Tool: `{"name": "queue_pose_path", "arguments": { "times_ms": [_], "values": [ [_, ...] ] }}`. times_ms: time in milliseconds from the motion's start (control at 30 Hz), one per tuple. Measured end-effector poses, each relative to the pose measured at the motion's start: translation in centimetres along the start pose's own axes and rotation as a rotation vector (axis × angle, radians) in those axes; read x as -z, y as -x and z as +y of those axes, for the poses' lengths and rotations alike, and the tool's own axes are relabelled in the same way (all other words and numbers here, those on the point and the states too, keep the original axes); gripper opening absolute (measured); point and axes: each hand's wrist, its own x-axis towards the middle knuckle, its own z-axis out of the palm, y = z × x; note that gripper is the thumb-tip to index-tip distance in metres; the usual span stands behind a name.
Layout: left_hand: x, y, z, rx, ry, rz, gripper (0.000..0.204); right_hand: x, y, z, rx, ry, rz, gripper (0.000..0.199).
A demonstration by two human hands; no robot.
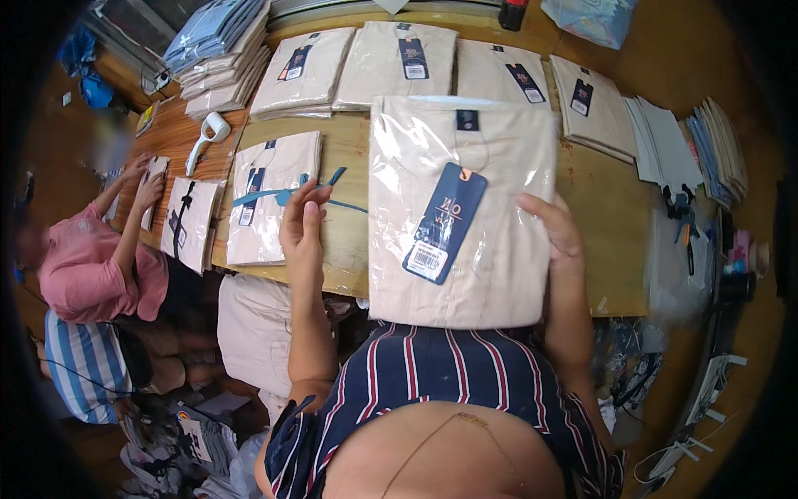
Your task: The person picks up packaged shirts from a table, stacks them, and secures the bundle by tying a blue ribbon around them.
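Note:
My right hand (555,226) grips the right side of a folded cream shirt in a clear plastic bag (507,266), thumb on its front. The shirt is held upright before me, with a navy hang tag (453,200) on it. My left hand (304,218) is raised to the left, apart from this shirt, palm turned up and fingers loosely bent with nothing seen in them. Behind it a teal ribbon (341,175) lies across another bagged cream shirt (278,229) on the table and runs toward the held shirt.
Bagged cream shirts (395,54) line the table's far side. Blue and cream stacks (220,58) stand at far left, and a white handheld tool (208,137) lies below. Folded garments (665,141) sit at right. A co-worker in pink (100,266) handles a packet at left.

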Motion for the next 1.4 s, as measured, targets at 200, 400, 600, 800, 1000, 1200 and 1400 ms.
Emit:
{"name": "queue_pose_path", "arguments": {
  "times_ms": [200,400,600,800,1000,1200,1400],
  "values": [
    [-4.3,3.1,-5.5,0.466,0.154,-0.383,0.060,4.6,-1.4,5.0,0.258,0.976,0.292,0.068],
    [-4.8,4.3,-4.6,0.548,0.260,-0.337,0.060,2.7,3.3,6.4,-0.090,0.214,0.098,0.064],
    [-2.7,3.3,-4.3,0.354,-0.036,-0.400,0.058,3.6,4.0,7.2,0.001,0.368,0.137,0.060],
    [-6.6,-8.7,-0.9,-0.206,-0.583,-0.519,0.049,0.5,-7.5,-2.5,0.366,0.989,0.054,0.052],
    [-14.5,-16.2,-6.4,0.346,-0.943,-1.002,0.044,0.3,-21.6,3.0,-0.280,1.488,-0.393,0.067],
    [-14.8,-14.0,-3.5,0.416,-0.903,-0.977,0.034,-2.0,-19.9,2.6,-0.457,1.569,-0.455,0.065],
    [-16.6,-13.2,-2.7,0.237,-1.069,-1.065,0.031,-1.0,-21.0,2.7,-0.513,1.680,-0.491,0.045]
  ]
}}
